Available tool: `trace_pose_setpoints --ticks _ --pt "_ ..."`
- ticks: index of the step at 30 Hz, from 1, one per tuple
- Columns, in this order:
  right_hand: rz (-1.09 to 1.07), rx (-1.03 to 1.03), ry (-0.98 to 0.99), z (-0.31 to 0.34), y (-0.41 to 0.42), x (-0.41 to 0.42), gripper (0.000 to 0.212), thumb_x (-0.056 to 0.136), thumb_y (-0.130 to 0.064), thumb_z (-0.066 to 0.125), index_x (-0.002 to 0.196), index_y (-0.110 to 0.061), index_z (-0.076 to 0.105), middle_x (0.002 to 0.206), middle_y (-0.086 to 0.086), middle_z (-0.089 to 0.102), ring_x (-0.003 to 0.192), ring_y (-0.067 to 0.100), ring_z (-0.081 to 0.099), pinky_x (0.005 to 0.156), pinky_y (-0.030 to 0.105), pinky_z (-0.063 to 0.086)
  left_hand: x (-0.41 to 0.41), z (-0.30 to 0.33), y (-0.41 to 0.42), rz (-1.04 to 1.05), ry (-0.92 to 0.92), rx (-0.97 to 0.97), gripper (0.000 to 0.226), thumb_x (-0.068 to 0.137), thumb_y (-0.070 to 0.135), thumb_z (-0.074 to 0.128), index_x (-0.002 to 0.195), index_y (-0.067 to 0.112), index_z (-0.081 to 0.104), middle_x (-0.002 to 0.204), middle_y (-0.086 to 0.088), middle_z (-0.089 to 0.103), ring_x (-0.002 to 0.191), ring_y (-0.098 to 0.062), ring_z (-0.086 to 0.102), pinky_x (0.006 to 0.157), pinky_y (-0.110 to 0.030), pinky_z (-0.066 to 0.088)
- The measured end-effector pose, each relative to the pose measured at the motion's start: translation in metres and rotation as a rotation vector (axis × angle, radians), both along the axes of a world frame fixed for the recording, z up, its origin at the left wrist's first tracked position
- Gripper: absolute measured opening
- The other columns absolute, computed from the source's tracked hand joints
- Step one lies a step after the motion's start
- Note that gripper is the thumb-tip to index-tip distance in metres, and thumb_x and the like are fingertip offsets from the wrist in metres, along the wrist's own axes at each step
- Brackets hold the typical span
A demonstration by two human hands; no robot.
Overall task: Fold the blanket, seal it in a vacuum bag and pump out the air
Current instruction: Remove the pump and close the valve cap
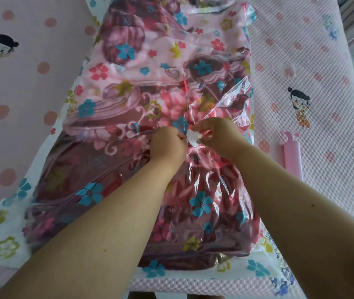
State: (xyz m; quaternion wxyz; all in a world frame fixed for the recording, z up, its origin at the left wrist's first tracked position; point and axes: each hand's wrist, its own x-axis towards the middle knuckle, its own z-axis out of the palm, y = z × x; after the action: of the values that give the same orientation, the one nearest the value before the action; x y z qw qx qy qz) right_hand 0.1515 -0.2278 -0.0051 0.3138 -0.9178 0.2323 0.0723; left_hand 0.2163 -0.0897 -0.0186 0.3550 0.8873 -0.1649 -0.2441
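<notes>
A clear vacuum bag (225,100) printed with blue, pink and yellow flowers lies lengthwise on the bed, with a dark red and pink blanket (98,165) folded inside it. A white round valve (193,138) sits on the bag's top near the middle. My left hand (167,145) pinches the plastic right beside the valve. My right hand (217,137) grips the valve from the right, fingers curled over it. The plastic is puckered around the valve.
A pink hand pump (291,152) lies on the bed to the right of the bag. The bed has a pink textured cover (301,61) with cartoon figures. A pink dotted sheet (21,93) lies on the left. Furniture edges show at top right.
</notes>
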Motion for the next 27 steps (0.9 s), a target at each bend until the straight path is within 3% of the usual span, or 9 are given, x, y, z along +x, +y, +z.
trace_pose_setpoints --ticks 4,7,12,16,18,21,24,26,27 --pt "0.057 -0.071 0.01 -0.0015 0.0017 0.0011 0.033 0.08 -0.007 0.07 0.112 -0.018 0.071 0.115 0.0 0.065 0.094 0.016 0.063 0.087 0.034 0.052 -0.0011 0.0008 -0.0002 0.001 -0.018 0.003 0.019 0.086 0.008 0.056 0.085 0.007 0.075 0.082 -0.008 0.072 0.07 -0.021 0.062 0.062 -0.024 0.044" --pt "0.023 -0.103 0.021 -0.0046 0.0029 0.0019 0.032 0.084 -0.02 0.071 0.116 -0.017 0.069 0.115 0.002 0.066 0.094 0.018 0.062 0.085 0.03 0.05 -0.0018 0.0019 0.0003 0.001 -0.03 -0.003 0.02 0.086 0.005 0.055 0.083 0.005 0.075 0.082 -0.009 0.071 0.074 -0.023 0.064 0.064 -0.028 0.049" --pt "-0.024 -0.161 0.057 -0.0088 0.0055 0.0015 0.034 0.087 -0.042 0.064 0.111 -0.018 0.069 0.086 -0.004 0.064 0.072 0.012 0.053 0.056 0.021 0.035 -0.0032 0.0028 0.001 0.008 -0.033 -0.011 0.018 0.088 0.007 0.056 0.085 0.007 0.074 0.085 -0.007 0.071 0.076 -0.022 0.065 0.069 -0.03 0.052" --pt "0.018 -0.191 0.085 -0.0058 0.0024 -0.003 0.036 0.084 -0.035 0.068 0.113 -0.013 0.067 0.093 0.001 0.067 0.083 0.018 0.061 0.065 0.023 0.041 -0.0041 0.0036 0.0022 0.014 -0.031 -0.016 0.019 0.087 0.007 0.055 0.083 0.006 0.073 0.085 -0.008 0.072 0.078 -0.023 0.065 0.072 -0.037 0.055" --pt "0.048 -0.238 0.159 -0.0054 0.002 -0.0009 0.032 0.088 -0.042 0.062 0.092 -0.01 0.067 0.081 0.005 0.066 0.077 0.022 0.062 0.063 0.027 0.044 -0.0048 0.0038 0.0023 0.012 -0.034 -0.019 0.02 0.087 0.007 0.054 0.083 0.005 0.074 0.085 -0.008 0.072 0.077 -0.023 0.065 0.072 -0.036 0.055" --pt "0.04 -0.275 0.235 -0.0027 0.0019 0.0039 0.054 0.091 -0.057 0.049 0.058 -0.013 0.045 0.055 0.002 0.049 0.056 0.02 0.053 0.052 0.027 0.036 -0.0047 0.004 0.0025 0.014 -0.034 -0.024 0.019 0.088 0.007 0.054 0.083 0.004 0.073 0.085 -0.009 0.072 0.078 -0.024 0.066 0.072 -0.037 0.055" --pt "-0.013 -0.159 0.129 -0.0011 -0.0009 0.0003 0.033 0.084 -0.047 0.065 0.082 -0.015 0.054 0.069 -0.004 0.056 0.066 0.015 0.054 0.058 0.027 0.04 -0.0047 0.0028 0.0027 0.015 -0.034 -0.027 0.019 0.089 0.008 0.055 0.083 0.004 0.073 0.083 -0.008 0.072 0.076 -0.022 0.066 0.071 -0.035 0.055" --pt "0.004 -0.11 0.115 0.0002 0.0004 -0.0004 0.034 0.082 -0.035 0.07 0.107 -0.016 0.057 0.083 -0.004 0.061 0.078 0.016 0.059 0.065 0.027 0.044 -0.0051 0.003 0.0028 0.013 -0.038 -0.031 0.019 0.089 0.008 0.055 0.084 0.004 0.073 0.084 -0.008 0.072 0.075 -0.022 0.065 0.069 -0.034 0.054" --pt "0.004 -0.117 0.13 -0.0012 0.0006 0.0006 0.033 0.084 -0.035 0.068 0.109 -0.016 0.058 0.086 -0.002 0.061 0.08 0.018 0.059 0.067 0.028 0.046 -0.0051 0.003 0.0029 0.014 -0.041 -0.032 0.019 0.089 0.008 0.055 0.083 0.003 0.073 0.084 -0.009 0.072 0.076 -0.023 0.065 0.07 -0.035 0.054"
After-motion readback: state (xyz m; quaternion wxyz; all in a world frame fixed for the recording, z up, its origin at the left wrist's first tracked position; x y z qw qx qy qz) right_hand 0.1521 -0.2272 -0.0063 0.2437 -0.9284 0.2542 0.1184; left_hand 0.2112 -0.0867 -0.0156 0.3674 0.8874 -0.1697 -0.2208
